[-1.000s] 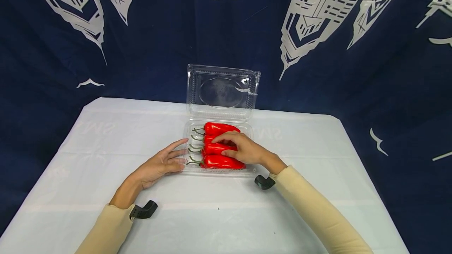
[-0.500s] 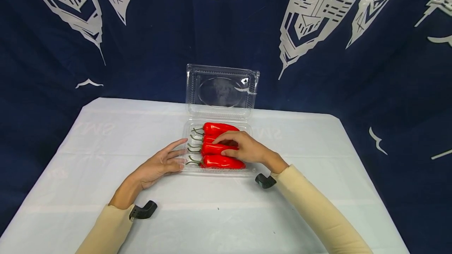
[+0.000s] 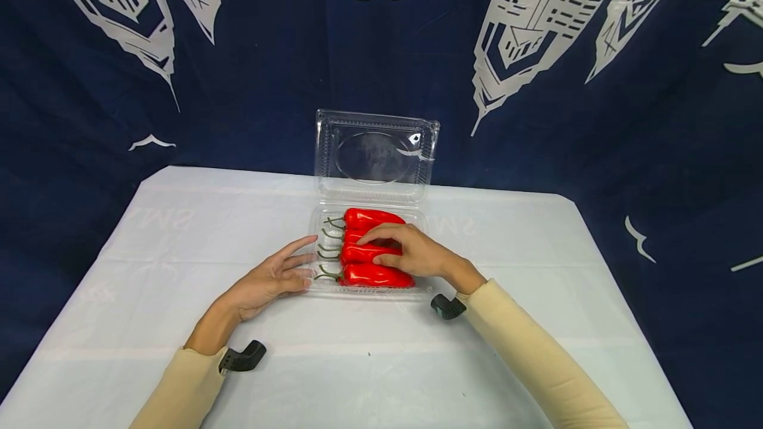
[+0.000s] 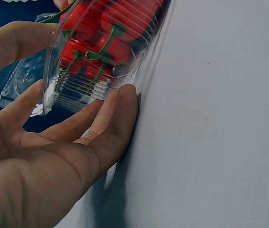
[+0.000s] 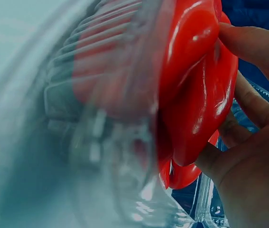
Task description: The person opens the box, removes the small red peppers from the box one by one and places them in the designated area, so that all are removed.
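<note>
Several glossy red chili peppers (image 3: 378, 275) with green stems lie side by side in the base of a clear plastic clamshell box (image 3: 317, 214), stems to the left. My right hand (image 3: 420, 253) reaches in from the right and grips one pepper (image 3: 357, 253) of the middle of the row between thumb and fingers. The right wrist view shows that same pepper (image 5: 203, 109) between thumb and fingertips. At the box's left side, my left hand (image 3: 265, 283) has its fingers spread and extended. In the left wrist view its fingertips are against the ribbed wall (image 4: 79, 85) of the box.
The clear lid (image 3: 375, 157) stands raised at the back, hinged to the base. Everything rests on a white-covered table (image 3: 298, 363). A dark blue cloth (image 3: 268, 85) with white building prints hangs behind it. Black wrist devices (image 3: 243, 355) sit on both forearms.
</note>
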### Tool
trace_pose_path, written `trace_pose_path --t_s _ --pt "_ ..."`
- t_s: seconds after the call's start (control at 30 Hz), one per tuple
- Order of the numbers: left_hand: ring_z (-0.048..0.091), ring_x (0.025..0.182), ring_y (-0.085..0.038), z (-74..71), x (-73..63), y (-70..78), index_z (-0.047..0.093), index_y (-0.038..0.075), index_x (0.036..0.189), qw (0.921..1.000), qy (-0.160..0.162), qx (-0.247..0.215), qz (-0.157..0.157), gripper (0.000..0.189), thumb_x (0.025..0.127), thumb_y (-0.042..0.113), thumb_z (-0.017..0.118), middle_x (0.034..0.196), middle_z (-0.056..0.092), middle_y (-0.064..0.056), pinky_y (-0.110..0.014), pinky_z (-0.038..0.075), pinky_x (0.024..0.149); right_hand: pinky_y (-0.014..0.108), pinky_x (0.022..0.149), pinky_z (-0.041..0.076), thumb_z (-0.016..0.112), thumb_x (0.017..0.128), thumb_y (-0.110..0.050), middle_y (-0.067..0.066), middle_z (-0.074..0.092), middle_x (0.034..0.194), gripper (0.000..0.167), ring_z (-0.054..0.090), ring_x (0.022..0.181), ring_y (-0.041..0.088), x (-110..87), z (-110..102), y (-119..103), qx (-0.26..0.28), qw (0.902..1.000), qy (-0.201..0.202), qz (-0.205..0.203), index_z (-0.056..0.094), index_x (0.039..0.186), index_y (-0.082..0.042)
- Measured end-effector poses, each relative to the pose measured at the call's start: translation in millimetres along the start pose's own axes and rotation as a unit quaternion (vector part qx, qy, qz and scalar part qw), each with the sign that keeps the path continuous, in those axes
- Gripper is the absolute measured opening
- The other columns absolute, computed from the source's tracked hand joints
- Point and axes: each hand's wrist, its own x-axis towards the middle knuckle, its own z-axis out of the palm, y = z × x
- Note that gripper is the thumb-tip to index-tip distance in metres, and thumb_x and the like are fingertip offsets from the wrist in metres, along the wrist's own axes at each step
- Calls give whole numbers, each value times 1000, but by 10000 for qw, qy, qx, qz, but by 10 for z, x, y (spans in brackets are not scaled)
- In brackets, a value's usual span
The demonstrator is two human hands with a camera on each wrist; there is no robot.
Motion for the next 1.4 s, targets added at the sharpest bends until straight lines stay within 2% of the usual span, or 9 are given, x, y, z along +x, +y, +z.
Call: trace_pose_path --t_s 0.5,0.83,1.03,1.2,1.4 --pt "30 144 -46 -6 7 -15 21 23 161 10000 -35 2 29 84 93 7 67 161 21 -25 -38 48 104 41 107 46 75 89 -9 0 63 130 42 53 125 19 24 24 19 180 9997 74 -171 67 129 -18" --pt "30 144 -46 -11 6 -18 21 23 161 10000 -11 30 13 84 93 7 68 161 22 -24 -40 48 104 43 108 46 74 90 -11 3 63 137 43 53 130 23 3 -5 -19 156 9998 -31 147 65 133 -16" --pt "31 143 -46 3 9 -15 22 24 161 10000 5 44 -13 84 93 8 68 161 23 -24 -40 48 104 42 103 49 70 91 -6 2 62 135 47 55 122 24 -30 -8 -40 272 9990 -170 298 63 136 -20" --pt "34 141 -44 13 12 -9 23 25 160 10000 13 53 -19 83 93 7 68 161 23 -24 -41 48 105 44 107 47 69 91 -2 2 62 136 47 52 128 23 -39 -10 -20 377 9990 -197 146 64 134 -20" --pt "35 140 -43 5 8 -18 21 23 161 10000 36 84 -29 84 93 6 67 160 23 -25 -42 47 105 43 104 49 73 90 -8 3 62 135 48 53 127 24 -47 -13 -4 408 9990 -134 93 63 135 -18"
